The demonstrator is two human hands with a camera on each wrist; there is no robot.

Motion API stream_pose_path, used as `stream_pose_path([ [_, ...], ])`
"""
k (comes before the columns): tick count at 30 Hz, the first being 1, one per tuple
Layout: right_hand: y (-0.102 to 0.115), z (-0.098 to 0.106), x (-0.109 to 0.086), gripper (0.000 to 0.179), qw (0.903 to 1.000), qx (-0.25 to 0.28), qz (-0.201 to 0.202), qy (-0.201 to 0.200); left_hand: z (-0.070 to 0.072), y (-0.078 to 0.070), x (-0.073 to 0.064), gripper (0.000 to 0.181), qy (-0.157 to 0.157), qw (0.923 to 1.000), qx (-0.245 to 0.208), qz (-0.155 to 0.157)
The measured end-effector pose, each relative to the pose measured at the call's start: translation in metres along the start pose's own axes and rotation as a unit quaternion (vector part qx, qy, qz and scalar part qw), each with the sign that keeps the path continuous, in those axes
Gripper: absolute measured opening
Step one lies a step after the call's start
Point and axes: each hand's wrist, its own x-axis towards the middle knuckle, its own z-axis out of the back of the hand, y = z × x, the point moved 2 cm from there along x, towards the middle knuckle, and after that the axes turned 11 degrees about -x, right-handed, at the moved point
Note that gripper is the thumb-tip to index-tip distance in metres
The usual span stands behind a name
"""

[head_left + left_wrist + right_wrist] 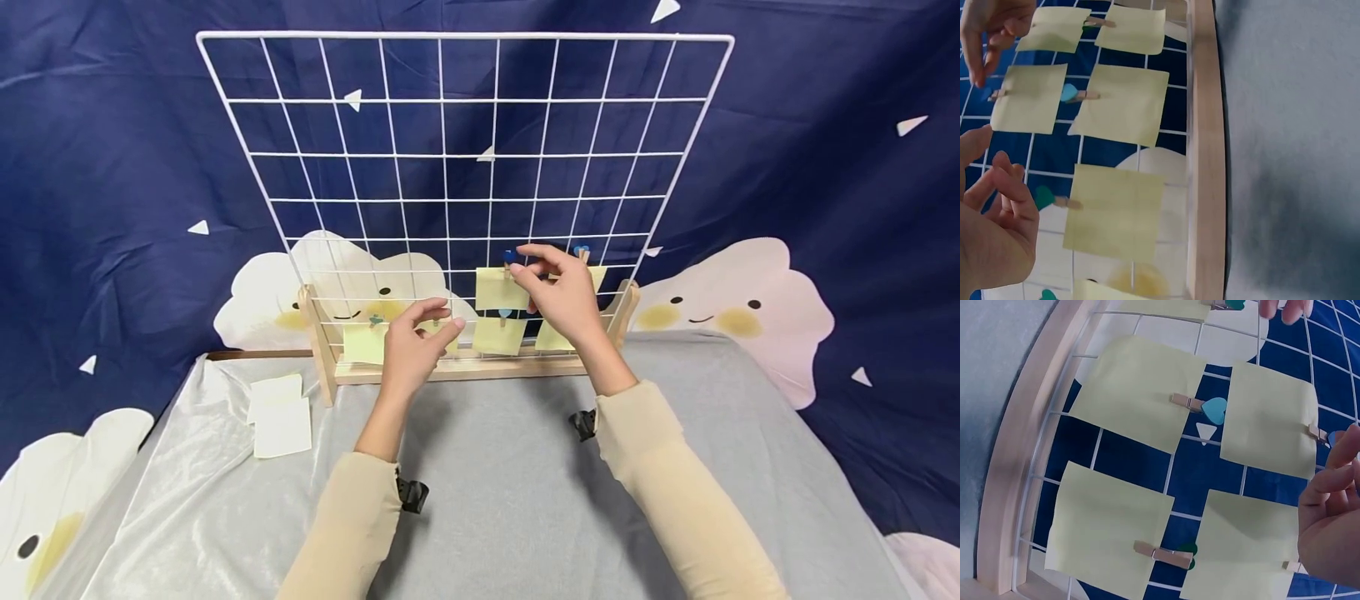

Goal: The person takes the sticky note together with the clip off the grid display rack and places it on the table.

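My right hand [561,293] is at the upper middle yellow sticky note [495,292] on the white wire grid [465,200]. Its thumb and index fingertips are parted right beside a small wooden clothespin [1317,433] with a blue heart [510,257], which clips that note's top edge. My left hand [414,343] hovers before the lower row, thumb and index apart, nothing between them. Behind it a sticky note [1113,209] hangs from a clothespin [1067,202] with a green heart [1044,197]. Below the upper middle note, another sticky note [1141,394] hangs from a light-blue heart clothespin [1213,410].
The grid stands in a wooden base [465,367] on a grey cloth-covered table [510,483]. Loose sticky notes [282,427] lie at the left. More clipped notes [1110,528] hang on the right side. A dark blue curtain [112,167] with clouds is behind.
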Motion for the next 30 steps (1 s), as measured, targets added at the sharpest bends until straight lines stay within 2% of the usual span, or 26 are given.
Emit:
stream_pose_path([
  [4,0.004,-0.002,0.000,0.037,0.9999,-0.011,0.000,0.000,-0.009,-0.001,0.004,0.039,-0.004,0.9999,0.009,-0.005],
  [12,0.008,-0.008,0.002,0.041,0.9998,-0.020,0.004,-0.003,-0.023,-0.004,0.011,0.044,-0.010,0.9994,0.028,-0.019],
  [30,0.013,-0.014,0.004,0.043,0.9942,-0.107,-0.001,0.012,-0.041,-0.013,0.023,0.048,0.002,0.9952,0.095,-0.021],
])
